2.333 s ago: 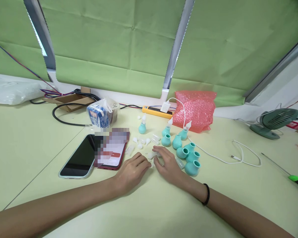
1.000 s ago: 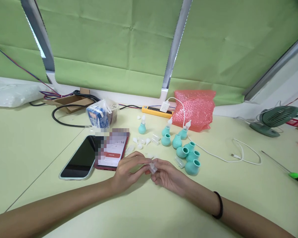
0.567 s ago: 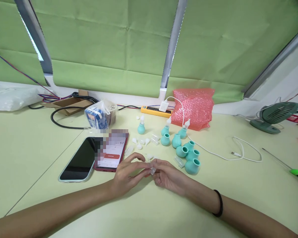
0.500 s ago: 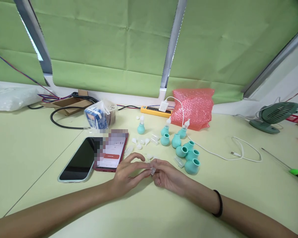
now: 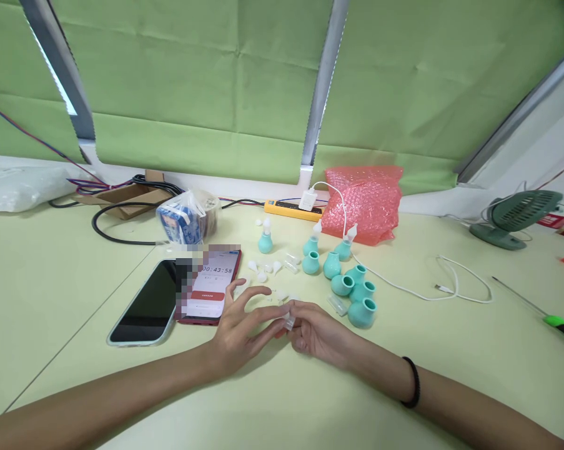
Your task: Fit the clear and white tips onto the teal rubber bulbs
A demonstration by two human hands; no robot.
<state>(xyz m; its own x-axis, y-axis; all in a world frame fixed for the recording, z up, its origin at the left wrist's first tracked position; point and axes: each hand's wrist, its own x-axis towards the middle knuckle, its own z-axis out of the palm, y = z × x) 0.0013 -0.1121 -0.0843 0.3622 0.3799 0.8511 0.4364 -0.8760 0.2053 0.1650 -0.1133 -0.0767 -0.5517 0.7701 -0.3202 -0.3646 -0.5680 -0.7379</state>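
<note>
My left hand [image 5: 242, 328] pinches a small clear plastic piece [image 5: 288, 322] between thumb and index finger, its other fingers raised. From the other side my right hand [image 5: 321, 328] grips the same piece; the fingertips hide much of it. Beyond the hands lie white teardrop-shaped tips [image 5: 262, 275] and clear plastic tubes [image 5: 291, 265]. Several teal rubber bulbs [image 5: 361, 312] with open necks are clustered to the right, a clear tube [image 5: 337, 305] beside them. Farther back, a teal bulb [image 5: 265, 243] stands upright with a clear part on top, and two more bulbs [image 5: 343, 250] carry pale tips.
Two phones lie left of my hands: a dark-screened one [image 5: 143, 306] and one with a timer [image 5: 209, 281]. Behind are a plastic-wrapped blue pack [image 5: 183, 219], a yellow power strip [image 5: 293, 211] and pink bubble wrap [image 5: 363, 203]. To the right are a white cable [image 5: 417, 297], a screwdriver [image 5: 556, 324] and a green fan [image 5: 520, 219].
My left hand's rear fingers have lifted and spread. Both hands still hold the clear piece in nearly the same place. The view has shifted slightly.
</note>
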